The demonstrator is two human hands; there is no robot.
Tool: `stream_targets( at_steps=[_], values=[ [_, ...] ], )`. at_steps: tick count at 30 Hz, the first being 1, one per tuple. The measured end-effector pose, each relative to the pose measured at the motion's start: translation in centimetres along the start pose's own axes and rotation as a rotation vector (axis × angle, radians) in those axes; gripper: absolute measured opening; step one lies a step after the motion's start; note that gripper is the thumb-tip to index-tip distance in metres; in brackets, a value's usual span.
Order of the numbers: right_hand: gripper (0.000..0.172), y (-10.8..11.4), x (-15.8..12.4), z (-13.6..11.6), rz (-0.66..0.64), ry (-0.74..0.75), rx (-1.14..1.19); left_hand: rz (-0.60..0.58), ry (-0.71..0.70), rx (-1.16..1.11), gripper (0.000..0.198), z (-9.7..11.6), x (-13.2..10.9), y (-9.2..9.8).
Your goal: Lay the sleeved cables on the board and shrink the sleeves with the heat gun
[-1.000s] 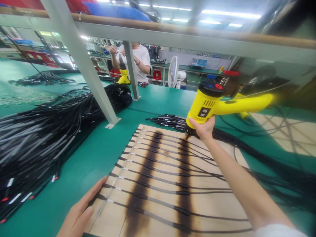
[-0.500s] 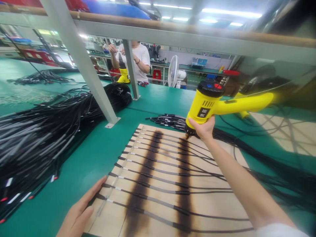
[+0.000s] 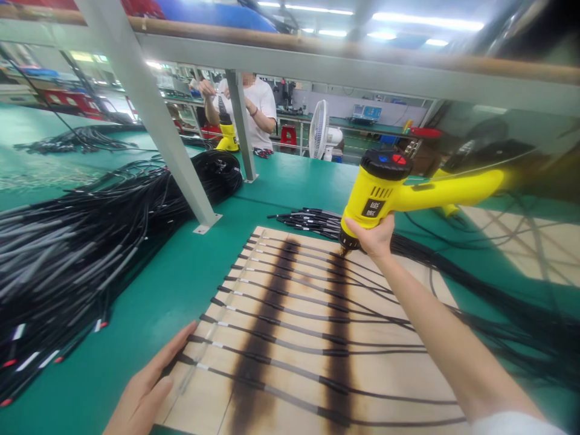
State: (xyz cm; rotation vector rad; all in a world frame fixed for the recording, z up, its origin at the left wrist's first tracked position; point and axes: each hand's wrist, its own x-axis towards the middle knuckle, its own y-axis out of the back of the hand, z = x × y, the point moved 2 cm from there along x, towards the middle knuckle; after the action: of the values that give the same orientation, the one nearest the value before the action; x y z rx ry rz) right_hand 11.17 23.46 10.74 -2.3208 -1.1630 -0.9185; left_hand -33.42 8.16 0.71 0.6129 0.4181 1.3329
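My right hand (image 3: 374, 235) is wrapped round the barrel of a yellow heat gun (image 3: 372, 192) with a black end cap. Its nozzle points down, just over the far end of a scorched stripe on a wooden board (image 3: 385, 380). Several black cables (image 3: 299, 315) with grey sleeves lie side by side across the board, over two dark burnt bands. At the board's near left edge, my left hand (image 3: 147, 383) rests with fingers stretched out and thumb apart, close to the cable ends. A clear strip runs across those ends.
A large bundle of black cables (image 3: 90, 217) covers the left of the green table (image 3: 149, 308). Another cable bunch (image 3: 312, 222) lies behind the board. Grey shelf posts (image 3: 154, 121) rise from the table. Beyond stand a co-worker (image 3: 263, 103), a second heat gun (image 3: 229, 138) and a white fan (image 3: 319, 130).
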Motion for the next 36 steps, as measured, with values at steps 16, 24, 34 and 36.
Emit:
stream_targets(
  at_steps=[16, 24, 34, 36],
  values=[
    [0.058, -0.1, -0.3, 0.1, -0.005, 0.023, 0.021, 0.051, 0.025, -0.013, 0.061, 0.2, 0.1, 0.0],
    [0.059, -0.2, -0.6, -0.2, 0.004, 0.008, 0.025, 0.026, -0.009, 0.003, 0.057, 0.1, -0.1, 0.1],
    [0.059, -1.9, -2.2, -2.5, -0.078, 0.018, 0.117, 0.059, -0.005, -0.039, 0.056, 0.2, -0.2, -0.4],
    [0.06, -1.7, -2.1, -2.1, -0.093, 0.015, 0.108, 0.066, -0.001, -0.032, 0.056, 0.2, -0.1, -0.4]
  ],
)
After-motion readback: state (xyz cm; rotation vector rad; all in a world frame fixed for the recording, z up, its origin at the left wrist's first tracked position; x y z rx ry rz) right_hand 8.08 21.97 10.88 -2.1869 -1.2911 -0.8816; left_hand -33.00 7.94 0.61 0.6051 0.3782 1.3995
